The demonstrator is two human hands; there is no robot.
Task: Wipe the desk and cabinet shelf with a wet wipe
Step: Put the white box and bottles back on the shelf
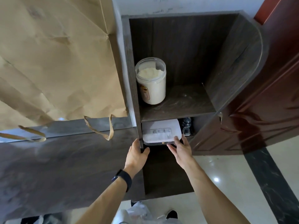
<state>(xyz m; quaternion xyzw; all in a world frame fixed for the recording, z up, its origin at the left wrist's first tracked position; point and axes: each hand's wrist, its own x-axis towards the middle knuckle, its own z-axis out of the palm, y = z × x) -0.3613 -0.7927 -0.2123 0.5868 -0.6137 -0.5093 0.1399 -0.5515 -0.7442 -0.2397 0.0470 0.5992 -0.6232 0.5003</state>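
At centre frame we see the left hand gripping the front edge of the cabinet side panel, fingers clamped on it. Just right, the right hand holds the near edge of a white box in the lower compartment, fingers closed on it. A jar stands on the dusty shelf above. A paper bag lies on the desk, upper left

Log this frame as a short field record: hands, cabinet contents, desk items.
left hand: grips the cabinet side panel's front edge
right hand: fingers on the white box, lower compartment
upper shelf: jar of pale powder, upright, at left
desk: paper bag lying on it
wet wipe: none visible
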